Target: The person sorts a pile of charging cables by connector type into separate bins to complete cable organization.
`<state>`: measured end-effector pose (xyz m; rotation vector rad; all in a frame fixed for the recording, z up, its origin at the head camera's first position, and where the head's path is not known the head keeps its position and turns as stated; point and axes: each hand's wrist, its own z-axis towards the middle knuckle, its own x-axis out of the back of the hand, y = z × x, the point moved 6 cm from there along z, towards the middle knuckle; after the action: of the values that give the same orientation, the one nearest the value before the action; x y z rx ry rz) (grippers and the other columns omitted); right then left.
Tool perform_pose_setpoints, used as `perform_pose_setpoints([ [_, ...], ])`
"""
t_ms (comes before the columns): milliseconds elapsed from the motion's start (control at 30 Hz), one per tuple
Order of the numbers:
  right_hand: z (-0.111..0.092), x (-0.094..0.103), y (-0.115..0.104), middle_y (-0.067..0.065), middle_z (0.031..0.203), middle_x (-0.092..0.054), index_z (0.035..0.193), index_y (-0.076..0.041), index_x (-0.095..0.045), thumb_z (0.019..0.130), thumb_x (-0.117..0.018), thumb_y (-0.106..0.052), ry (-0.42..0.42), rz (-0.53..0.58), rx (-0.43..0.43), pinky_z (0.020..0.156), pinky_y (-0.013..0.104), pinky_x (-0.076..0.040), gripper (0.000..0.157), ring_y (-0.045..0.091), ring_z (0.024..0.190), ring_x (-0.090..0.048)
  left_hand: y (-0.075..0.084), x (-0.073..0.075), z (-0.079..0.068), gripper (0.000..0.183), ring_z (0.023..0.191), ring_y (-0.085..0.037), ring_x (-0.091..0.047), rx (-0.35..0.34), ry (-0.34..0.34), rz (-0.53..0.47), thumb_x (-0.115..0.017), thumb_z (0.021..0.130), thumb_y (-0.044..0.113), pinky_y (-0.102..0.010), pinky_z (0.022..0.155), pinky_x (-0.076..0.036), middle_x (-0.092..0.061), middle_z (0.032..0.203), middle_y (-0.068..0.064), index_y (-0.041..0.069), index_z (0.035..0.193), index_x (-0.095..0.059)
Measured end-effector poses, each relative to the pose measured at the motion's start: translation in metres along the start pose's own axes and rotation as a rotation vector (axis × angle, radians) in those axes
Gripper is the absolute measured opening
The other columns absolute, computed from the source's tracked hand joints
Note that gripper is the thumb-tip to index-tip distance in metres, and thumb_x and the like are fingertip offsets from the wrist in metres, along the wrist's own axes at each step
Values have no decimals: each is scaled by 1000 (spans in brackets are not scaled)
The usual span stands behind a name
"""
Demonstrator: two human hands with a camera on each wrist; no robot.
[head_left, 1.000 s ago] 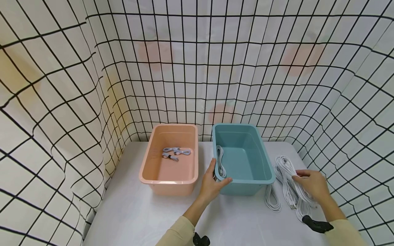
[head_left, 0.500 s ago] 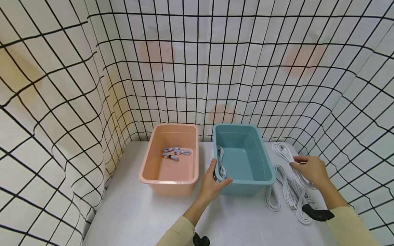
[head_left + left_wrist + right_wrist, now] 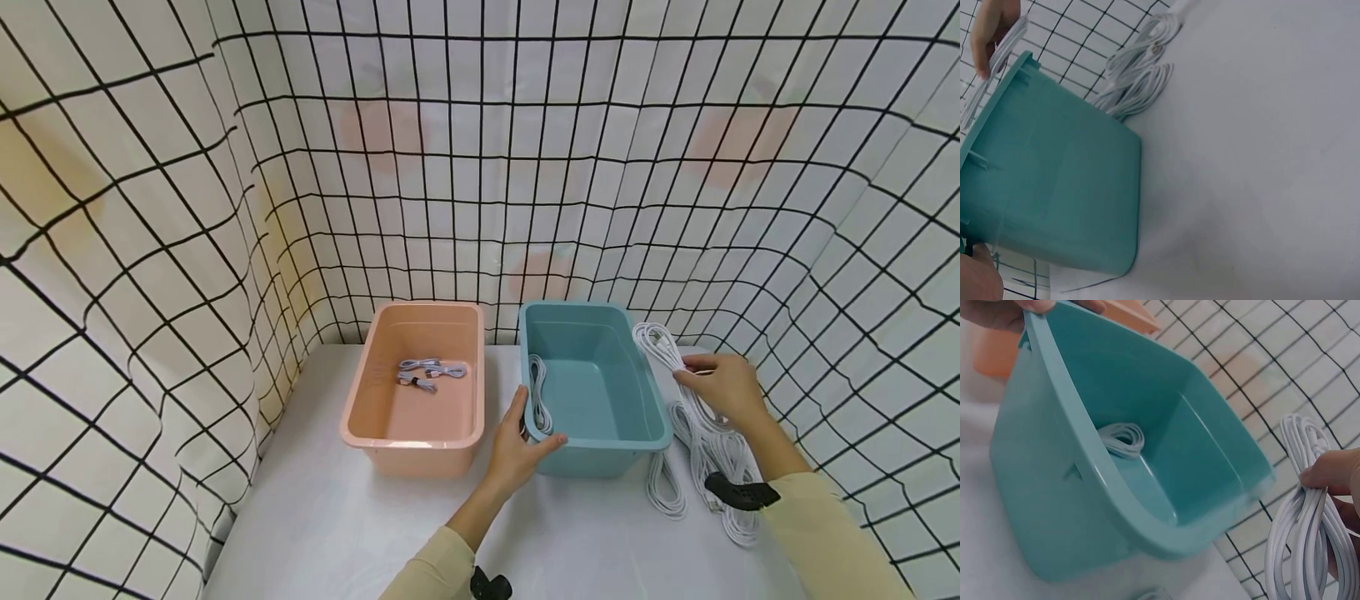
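Note:
My right hand (image 3: 726, 387) pinches a coiled white cable (image 3: 1307, 512) around its middle, held up beside the right rim of the teal bin (image 3: 592, 454). One end of that coil overlaps the bin's rim in the head view. My left hand (image 3: 514, 454) grips the bin's near left corner, thumb along the front rim. Inside the bin, another coiled white cable (image 3: 537, 396) lies along the left wall. Several more white cable bundles (image 3: 708, 458) lie on the table to the right of the bin, partly under my right forearm.
Left of the teal bin stands a peach bin (image 3: 423, 458) with a few short bundled cables (image 3: 431, 372) on its floor. One looped cable (image 3: 665, 492) lies by the teal bin's near right corner. Black netting (image 3: 480, 183) encloses the white table (image 3: 315, 500) at the back and sides.
My right hand has lifted a white cable coil off the pile and carried it up and leftward to the teal bin's right rim. My left hand has stayed at the bin's corner.

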<state>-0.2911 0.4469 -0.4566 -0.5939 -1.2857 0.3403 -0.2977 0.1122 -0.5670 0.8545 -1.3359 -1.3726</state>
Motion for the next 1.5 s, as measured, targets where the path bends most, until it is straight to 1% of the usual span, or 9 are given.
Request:
perform_pose_setpoints([
  [333, 14, -20, -32, 28, 118, -68, 125, 6, -70, 97, -72, -24, -30, 7, 21, 86, 59, -54, 41, 47, 109, -61, 1, 1, 0, 105, 152, -18, -23, 1, -2, -13, -89, 85, 27, -35, 116, -33, -20, 170, -7, 6, 164, -23],
  [467, 20, -30, -42, 26, 112, -70, 122, 7, -71, 96, -73, -21, -32, -4, 45, 86, 58, -55, 39, 45, 106, -62, 1, 1, -1, 104, 152, -19, -23, -4, 3, -21, -89, 85, 24, -36, 116, -33, -20, 169, -6, 6, 164, -24],
  [700, 30, -46, -57, 25, 108, -72, 119, 8, -72, 95, -74, -20, -32, -13, 18, 80, 53, -58, 38, 42, 98, -67, 0, 1, 0, 104, 152, -19, -24, -9, -1, -10, -89, 85, 25, -36, 116, -34, -21, 169, -9, 6, 164, -24],
  [933, 44, -58, -73, 25, 111, -72, 117, 8, -73, 95, -72, -21, -1, -17, -6, 84, 54, -55, 37, 42, 100, -67, 0, 0, 0, 105, 152, -19, -24, 8, -1, -27, -89, 85, 28, -36, 116, -34, -21, 169, -4, 9, 165, -25],
  [1100, 55, -70, -85, 24, 112, -73, 119, 7, -73, 95, -71, -23, 18, 3, 11, 89, 56, -52, 38, 42, 102, -66, -1, 1, 0, 105, 152, -19, -25, 5, 3, -25, -89, 84, 31, -36, 116, -34, -22, 169, -5, 8, 165, -25],
  [1167, 59, -78, -88, 24, 121, -70, 130, 7, -67, 98, -70, -26, -32, 76, 19, 93, 55, -52, 46, 42, 108, -65, -1, 1, 0, 106, 152, -19, -24, 2, 0, -27, -89, 84, 31, -36, 116, -34, -22, 169, -5, 8, 165, -24],
  [1233, 62, -86, -89, 25, 134, -63, 144, 4, -57, 101, -69, -30, -111, 174, 16, 97, 54, -52, 56, 43, 115, -63, -1, 1, 0, 106, 152, -19, -24, -5, -3, -32, -89, 85, 31, -37, 116, -34, -22, 169, -5, 7, 165, -24],
  [1333, 64, -95, -88, 26, 147, -51, 158, -3, -39, 103, -66, -36, -214, 253, 16, 101, 57, -49, 70, 46, 126, -55, 0, 0, 0, 105, 152, -22, -24, -18, -4, -40, -89, 85, 29, -40, 116, -35, -22, 169, -7, 5, 164, -24],
  [1500, 64, -95, -88, 26, 149, -49, 160, -6, -35, 104, -64, -36, -235, 197, 60, 102, 63, -45, 70, 50, 133, -47, 2, 2, -1, 104, 152, -22, -24, -13, 0, -45, -88, 85, 28, -40, 116, -34, -22, 169, -6, 6, 164, -24],
])
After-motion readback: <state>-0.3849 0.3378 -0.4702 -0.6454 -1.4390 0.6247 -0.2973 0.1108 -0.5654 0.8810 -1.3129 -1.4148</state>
